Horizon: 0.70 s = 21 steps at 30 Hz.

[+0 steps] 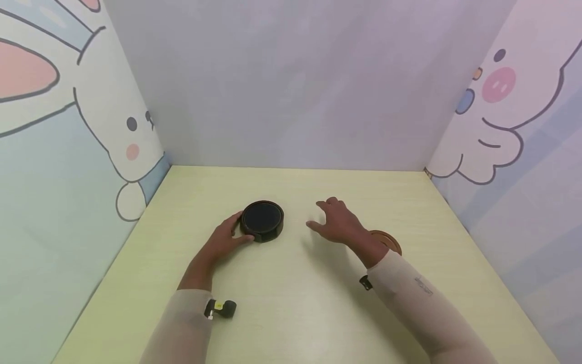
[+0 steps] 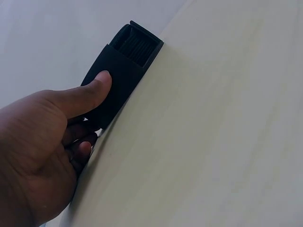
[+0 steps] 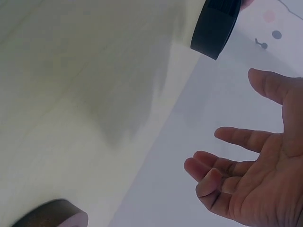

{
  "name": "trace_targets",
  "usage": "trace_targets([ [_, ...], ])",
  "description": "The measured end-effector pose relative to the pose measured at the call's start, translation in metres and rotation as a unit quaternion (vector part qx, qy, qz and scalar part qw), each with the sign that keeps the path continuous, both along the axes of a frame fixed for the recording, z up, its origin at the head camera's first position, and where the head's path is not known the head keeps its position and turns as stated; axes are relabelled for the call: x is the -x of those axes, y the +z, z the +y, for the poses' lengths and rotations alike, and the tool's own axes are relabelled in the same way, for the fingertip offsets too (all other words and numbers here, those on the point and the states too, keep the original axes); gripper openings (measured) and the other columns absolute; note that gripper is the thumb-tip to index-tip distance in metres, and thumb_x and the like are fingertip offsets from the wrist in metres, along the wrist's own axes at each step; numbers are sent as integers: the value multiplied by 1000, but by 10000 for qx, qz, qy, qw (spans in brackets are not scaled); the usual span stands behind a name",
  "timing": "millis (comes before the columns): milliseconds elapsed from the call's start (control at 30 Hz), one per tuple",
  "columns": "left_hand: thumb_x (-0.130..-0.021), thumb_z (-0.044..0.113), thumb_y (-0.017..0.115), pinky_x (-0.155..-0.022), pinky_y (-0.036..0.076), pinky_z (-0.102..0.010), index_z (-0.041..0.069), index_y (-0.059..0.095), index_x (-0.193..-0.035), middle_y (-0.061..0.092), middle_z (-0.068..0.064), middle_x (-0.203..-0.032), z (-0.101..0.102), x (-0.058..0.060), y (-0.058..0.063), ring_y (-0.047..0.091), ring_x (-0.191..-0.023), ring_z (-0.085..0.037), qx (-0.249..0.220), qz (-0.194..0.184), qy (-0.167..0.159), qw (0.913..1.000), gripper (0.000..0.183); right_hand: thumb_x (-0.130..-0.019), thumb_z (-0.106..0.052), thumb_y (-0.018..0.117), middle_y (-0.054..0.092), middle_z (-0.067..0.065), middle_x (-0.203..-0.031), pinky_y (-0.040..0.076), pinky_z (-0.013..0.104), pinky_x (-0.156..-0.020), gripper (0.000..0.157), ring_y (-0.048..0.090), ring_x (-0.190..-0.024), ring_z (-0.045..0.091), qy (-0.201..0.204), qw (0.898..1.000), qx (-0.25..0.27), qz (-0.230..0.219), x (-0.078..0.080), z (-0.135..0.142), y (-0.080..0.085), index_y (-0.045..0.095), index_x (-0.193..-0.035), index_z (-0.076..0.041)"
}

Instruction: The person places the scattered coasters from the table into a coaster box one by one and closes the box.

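Observation:
A round black holder (image 1: 262,218) with a stack of thin discs, which look like coasters, stands on the table left of centre. Through the gap in its side, the left wrist view shows the stacked edges inside the coaster holder (image 2: 113,71). My left hand (image 1: 223,241) grips its left side, thumb in front and fingers behind. Off to its right, my right hand (image 1: 337,222) hovers above the table with fingers loosely bent and nothing in them. Partly hidden behind the right forearm lies a round brown thing (image 1: 386,239) with a raised rim; its kind is unclear.
The pale wood-grain table (image 1: 282,293) meets a plain grey back wall (image 1: 291,91). Cartoon-printed side panels (image 1: 59,167) close in left and right. A small black camera mount (image 1: 226,308) sticks out from the left sleeve.

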<state>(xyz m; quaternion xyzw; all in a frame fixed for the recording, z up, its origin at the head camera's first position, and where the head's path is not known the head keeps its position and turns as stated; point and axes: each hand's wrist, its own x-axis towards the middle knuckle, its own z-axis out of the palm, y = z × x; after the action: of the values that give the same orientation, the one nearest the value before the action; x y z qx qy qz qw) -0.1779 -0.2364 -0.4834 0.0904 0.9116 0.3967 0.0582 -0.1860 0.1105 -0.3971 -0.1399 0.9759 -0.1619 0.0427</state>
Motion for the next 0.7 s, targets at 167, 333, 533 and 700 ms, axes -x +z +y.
trace_targets([
  [167, -79, 63, 72, -117, 40, -53, 18, 27, -157, 29, -11, -163, -1, 0, 0, 33, -148, -37, -46, -16, 2, 10000, 100, -91, -57, 60, 43, 18, -146, 53, 55, -89, 75, 44, -132, 38, -125, 9998, 32, -150, -6, 12, 4, 44, -149, -13],
  [333, -78, 64, 72, -117, 39, -53, 19, 28, -157, 30, -10, -163, 0, 1, -1, 32, -149, -36, -45, 11, -4, 10000, 101, -90, -59, 59, 41, 21, -147, 52, 57, -89, 78, 42, -134, 42, -213, 9993, 25, -297, -10, 29, 0, 42, -150, -11],
  [533, -78, 64, 72, -116, 41, -52, 19, 28, -157, 31, -9, -163, 0, 3, -3, 32, -149, -35, -47, 25, -4, 10000, 101, -91, -59, 59, 34, 23, -151, 44, 61, -104, 84, 34, -140, 45, -397, 9970, 250, -619, -12, 50, -2, 35, -154, -10],
  [700, -78, 64, 72, -117, 39, -52, 19, 28, -157, 30, -9, -163, 1, 3, -3, 32, -149, -35, -5, 10, 33, 10000, 101, -90, -58, 61, 33, 23, -151, 40, 61, -109, 87, 32, -140, 44, -529, 9949, 366, -778, -18, 64, -3, 32, -154, -8],
])
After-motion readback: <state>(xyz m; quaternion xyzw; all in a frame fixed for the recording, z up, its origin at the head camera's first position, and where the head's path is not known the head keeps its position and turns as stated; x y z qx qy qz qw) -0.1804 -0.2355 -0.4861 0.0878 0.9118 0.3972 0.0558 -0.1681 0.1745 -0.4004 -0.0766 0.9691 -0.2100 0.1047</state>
